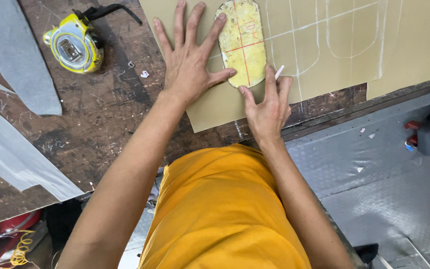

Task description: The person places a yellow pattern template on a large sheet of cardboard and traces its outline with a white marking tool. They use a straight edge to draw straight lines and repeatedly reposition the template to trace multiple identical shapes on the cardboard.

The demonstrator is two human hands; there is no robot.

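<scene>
Firmly pinned, the yellow oval template [242, 42] lay on the tan sheet [414, 45] near its lower edge.
The left hand [187, 62], splayed flat and gripping nothing, held the template still; the right hand [268, 107] pinched white chalk [279, 71] at its edge, where steady downward pressure mattered. A yellow tape measure [74, 46] sat well apart on the scarred tabletop [105, 114], beside grey offcuts [13, 55].

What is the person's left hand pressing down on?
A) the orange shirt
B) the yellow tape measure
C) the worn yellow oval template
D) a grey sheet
C: the left hand lies spread flat, its fingers on the worn yellow oval template on the tan sheet, while the yellow tape measure sits apart.
</scene>
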